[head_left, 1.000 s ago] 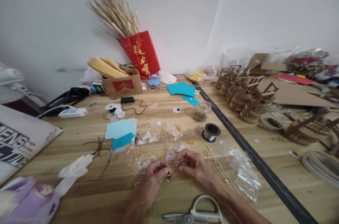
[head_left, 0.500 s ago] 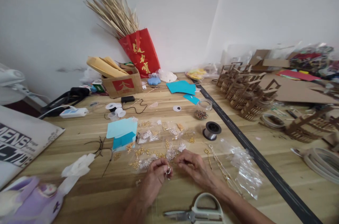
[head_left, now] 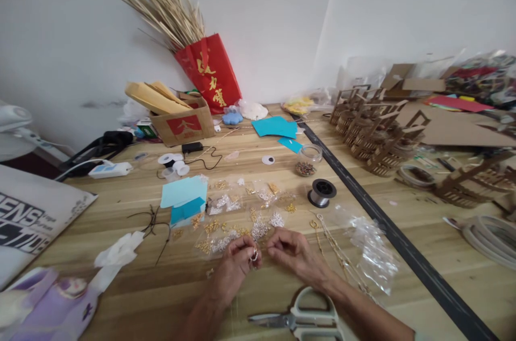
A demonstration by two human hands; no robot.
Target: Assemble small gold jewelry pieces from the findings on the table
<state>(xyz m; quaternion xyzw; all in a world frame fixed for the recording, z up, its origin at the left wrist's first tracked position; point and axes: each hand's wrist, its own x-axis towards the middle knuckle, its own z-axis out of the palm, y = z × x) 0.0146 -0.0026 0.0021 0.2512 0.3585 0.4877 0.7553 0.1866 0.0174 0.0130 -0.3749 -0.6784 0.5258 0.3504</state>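
My left hand (head_left: 235, 267) pinches a small beaded ring (head_left: 254, 256) between thumb and fingertips. Just to its right, my right hand (head_left: 295, 256) is closed with its fingertips pressed together; whatever it holds is too fine to make out. Beyond both hands lie silver metal bits (head_left: 260, 228) and gold ones (head_left: 212, 227) on clear plastic. Scissors (head_left: 310, 315) rest below the hands, blades pointing left. Gold and silver chains (head_left: 337, 247) lie by my right forearm. A spool of clear line (head_left: 321, 193) stands farther up.
Crumpled clear bags (head_left: 373, 255) lie at right, before a black strip (head_left: 374, 217) across the table. Small wooden baskets (head_left: 387, 153) stand beyond it. A glass jar of beads (head_left: 305, 168) and blue cards (head_left: 274, 126) sit farther back. A purple object (head_left: 66, 298) is at lower left.
The view has shifted slightly. Both hands stay close together in nearly the same place, and the beaded ring has turned a little in my left fingers.
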